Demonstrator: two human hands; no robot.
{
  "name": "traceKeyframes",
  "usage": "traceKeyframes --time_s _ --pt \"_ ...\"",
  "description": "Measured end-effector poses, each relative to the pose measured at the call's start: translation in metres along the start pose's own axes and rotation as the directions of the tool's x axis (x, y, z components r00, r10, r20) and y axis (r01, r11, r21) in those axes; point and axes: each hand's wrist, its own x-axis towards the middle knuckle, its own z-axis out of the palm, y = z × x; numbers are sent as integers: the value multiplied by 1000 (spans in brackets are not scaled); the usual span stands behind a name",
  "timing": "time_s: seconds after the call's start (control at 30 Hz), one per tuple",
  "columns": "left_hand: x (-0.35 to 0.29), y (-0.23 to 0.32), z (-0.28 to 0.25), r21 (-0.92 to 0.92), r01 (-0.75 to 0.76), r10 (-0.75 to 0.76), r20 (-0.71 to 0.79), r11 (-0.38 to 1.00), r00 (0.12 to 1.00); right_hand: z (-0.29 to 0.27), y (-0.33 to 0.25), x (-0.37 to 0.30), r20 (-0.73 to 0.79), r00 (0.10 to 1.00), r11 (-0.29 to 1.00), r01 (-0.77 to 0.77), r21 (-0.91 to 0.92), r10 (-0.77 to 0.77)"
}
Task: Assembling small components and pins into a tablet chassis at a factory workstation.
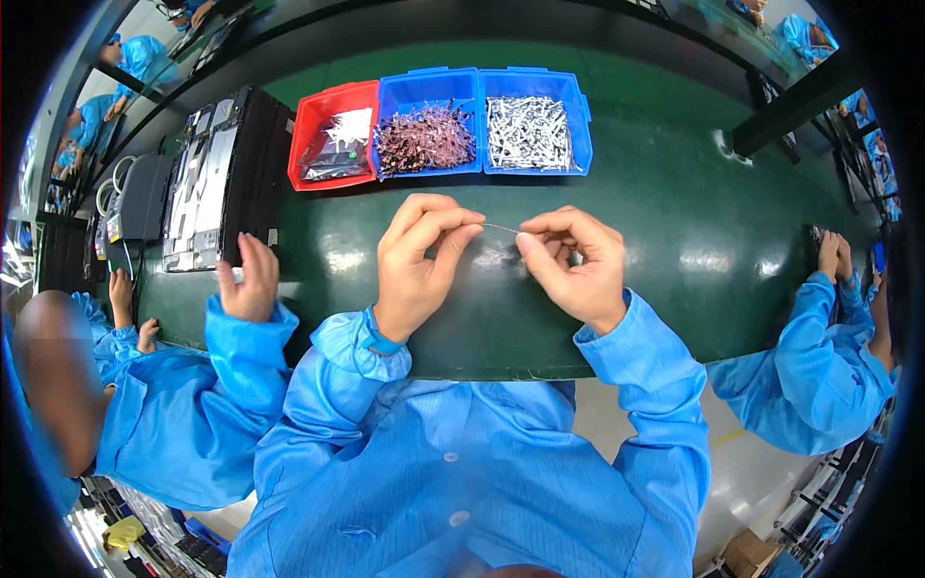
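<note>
A short, thin, dark strand that looks like a piece of wire is stretched nearly level above the green table. My left hand pinches one end between thumb and fingertips. The opposite end is pinched in my right hand. Its fine detail is too small to make out. Just beyond my hands stand three bins side by side: a red bin with white pieces and a dark bag, a blue bin of brownish-pink small parts, and another blue bin of white and dark small parts.
On the left stands a black tray stack with silver flat parts, beside a grey device. A co-worker's hand is close to the stack. Another co-worker's hands are at the right table end. A dark post rises at back right.
</note>
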Motion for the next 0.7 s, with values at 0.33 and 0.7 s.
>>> traceKeyframes --time_s 0.33,0.7 --pt "28 10 24 -254 614 -361 621 747 696 -79 83 66 -450 864 972 -168 165 226" --pt "18 -28 42 -541 612 -294 562 577 773 -102 107 106 -392 892 951 -287 -111 224"
